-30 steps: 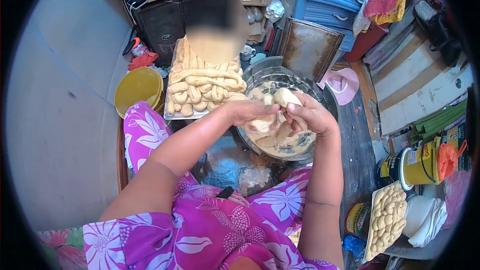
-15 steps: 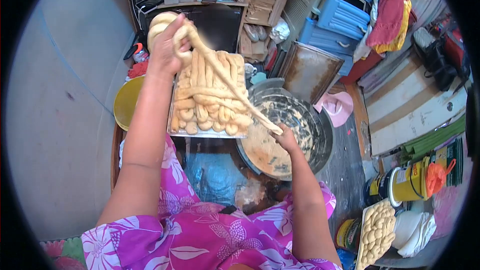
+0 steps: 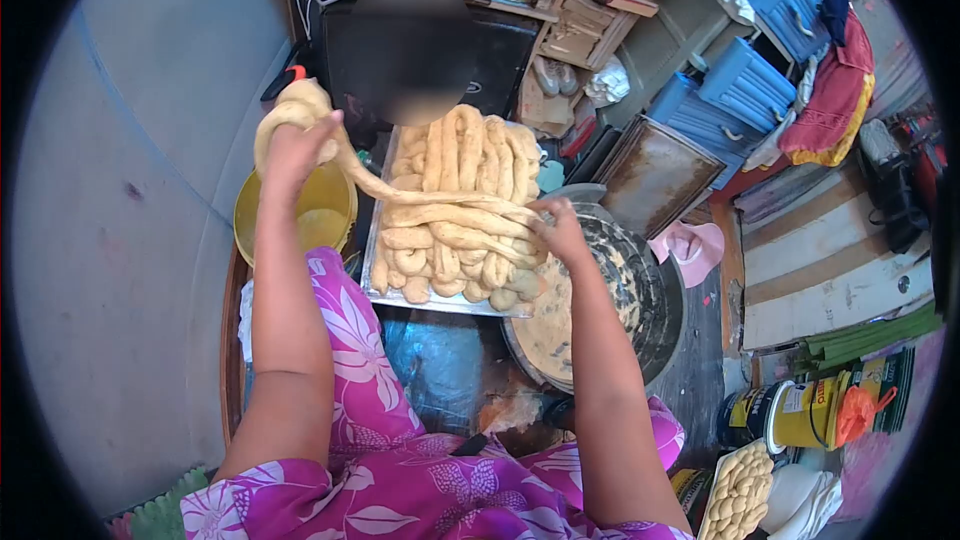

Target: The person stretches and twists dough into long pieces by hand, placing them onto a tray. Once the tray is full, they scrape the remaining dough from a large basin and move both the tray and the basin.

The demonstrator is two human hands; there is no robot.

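Note:
A long pale dough rope (image 3: 400,196) stretches between my two hands over a metal tray (image 3: 440,304) piled with dough strands (image 3: 470,155). My left hand (image 3: 295,148), at the tray's upper left, is wrapped round the thick coiled part of the rope. The rope's other end is pinched in my right hand (image 3: 560,230) at the right side of the tray, low over the crosswise strands. The rope runs almost level just above those strands.
Right of the tray stands a large black basin (image 3: 655,315) with dough residue. A yellow bucket (image 3: 330,205) is at the left. A rusty tray (image 3: 655,172) leans behind the basin. At the lower right are paint buckets (image 3: 805,414) and a second tray of braided dough (image 3: 738,490).
My left hand has moved left and down with the coil. My right hand has risen from over the basin to the tray's right side, and the rope now lies more level. The view has shifted.

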